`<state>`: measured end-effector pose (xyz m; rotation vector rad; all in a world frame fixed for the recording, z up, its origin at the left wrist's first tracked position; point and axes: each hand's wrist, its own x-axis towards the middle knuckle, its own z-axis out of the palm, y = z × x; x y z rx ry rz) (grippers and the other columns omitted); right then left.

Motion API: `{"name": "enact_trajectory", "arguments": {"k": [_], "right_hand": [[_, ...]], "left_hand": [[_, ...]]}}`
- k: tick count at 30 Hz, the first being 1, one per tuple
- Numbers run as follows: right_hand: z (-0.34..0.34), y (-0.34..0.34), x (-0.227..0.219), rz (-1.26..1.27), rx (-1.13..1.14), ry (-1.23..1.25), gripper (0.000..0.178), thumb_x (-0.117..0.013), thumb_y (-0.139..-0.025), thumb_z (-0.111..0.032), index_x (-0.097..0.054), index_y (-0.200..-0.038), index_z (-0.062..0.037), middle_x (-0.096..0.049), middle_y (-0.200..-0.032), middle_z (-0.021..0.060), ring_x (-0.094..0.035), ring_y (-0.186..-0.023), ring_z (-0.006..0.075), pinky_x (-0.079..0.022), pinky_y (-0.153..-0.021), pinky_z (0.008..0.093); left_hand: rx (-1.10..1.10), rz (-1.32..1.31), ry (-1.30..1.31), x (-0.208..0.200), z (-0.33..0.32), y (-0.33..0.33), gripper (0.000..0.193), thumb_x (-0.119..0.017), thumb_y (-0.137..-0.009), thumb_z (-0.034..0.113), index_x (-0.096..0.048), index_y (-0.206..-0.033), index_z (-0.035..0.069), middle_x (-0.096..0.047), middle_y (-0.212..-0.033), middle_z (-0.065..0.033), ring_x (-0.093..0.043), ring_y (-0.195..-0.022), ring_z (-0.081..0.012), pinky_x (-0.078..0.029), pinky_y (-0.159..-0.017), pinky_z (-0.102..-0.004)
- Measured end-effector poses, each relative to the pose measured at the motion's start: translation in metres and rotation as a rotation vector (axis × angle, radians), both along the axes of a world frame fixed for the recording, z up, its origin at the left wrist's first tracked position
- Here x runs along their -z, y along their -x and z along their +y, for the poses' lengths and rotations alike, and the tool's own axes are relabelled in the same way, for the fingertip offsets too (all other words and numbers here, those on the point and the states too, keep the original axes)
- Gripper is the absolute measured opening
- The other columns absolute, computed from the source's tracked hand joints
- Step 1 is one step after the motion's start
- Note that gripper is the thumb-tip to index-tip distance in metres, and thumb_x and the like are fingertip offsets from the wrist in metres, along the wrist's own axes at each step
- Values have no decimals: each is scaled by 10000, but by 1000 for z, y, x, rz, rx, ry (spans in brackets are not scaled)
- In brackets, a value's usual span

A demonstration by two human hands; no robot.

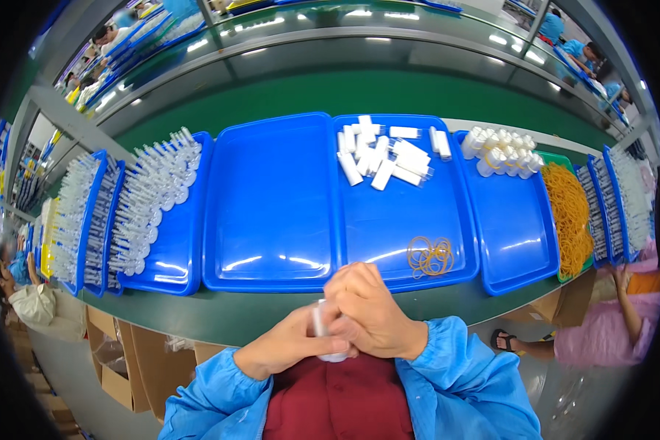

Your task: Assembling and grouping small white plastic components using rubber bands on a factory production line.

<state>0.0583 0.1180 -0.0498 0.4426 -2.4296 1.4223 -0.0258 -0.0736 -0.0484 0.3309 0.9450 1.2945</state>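
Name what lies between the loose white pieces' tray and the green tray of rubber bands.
In the head view, a blue tray with white cylinders at its far end lies there.

White piece mostly hidden by fingers!

Left of the green tray, they're blurred, its shape can't be called! Rubber bands cover that tray's floor. Lower right of it, a pink-clad person is clipped at the view's edge. Beyond it, workers are too tiny to follow.

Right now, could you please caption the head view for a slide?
A left hand holding a blurred white piece meets the curled right hand before blue trays, white parts and rubber bands.
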Motion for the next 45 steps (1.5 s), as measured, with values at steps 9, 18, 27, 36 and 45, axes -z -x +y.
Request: {"name": "enact_trajectory", "arguments": {"k": [9,18,27,36,45], "right_hand": [[-7,-25,-10,18,86,-316,836,-861,-744,-282,-483,-1419,35,-550,-1387,202,-578,-1228,362,-475,-1035,445],[85,-37,5,-95,382,-272,468,-803,-803,-190,-666,-1232,-59,-662,-1147,103,-599,-1081,305,-444,-938,416],[123,-49,2,-95,662,-312,146,-797,-785,-78,-677,-866,-84,-646,-992,56,-573,-985,285,-424,-855,391],[98,-37,-27,-142,745,239,57,-661,-956,-74,-633,-966,-25,-668,-897,87,-655,-829,189,-510,-749,310],[25,-32,-39,-252,223,892,229,-640,-973,-19,-556,-1185,-3,-687,-1035,117,-657,-954,155,-535,-858,319]], "left_hand": [[-307,-66,123,-8,15,-26,521,-637,-953,61,-419,-1424,15,-539,-1346,-103,-559,-1250,-197,-487,-1033,-359],[-347,306,244,-9,16,-34,220,-787,-888,143,-602,-941,37,-618,-740,-13,-608,-659,-84,-498,-591,-249],[-474,670,234,-3,15,-32,276,-853,-824,107,-591,-883,46,-658,-805,-25,-581,-696,-61,-484,-619,-237],[-719,854,-80,2,37,-19,254,-789,-840,-33,-557,-921,29,-720,-1047,-146,-682,-945,-170,-564,-820,-309],[-683,481,-197,-13,52,-14,226,-743,-866,-75,-552,-905,40,-703,-917,-111,-723,-950,-196,-579,-806,-294]]}}
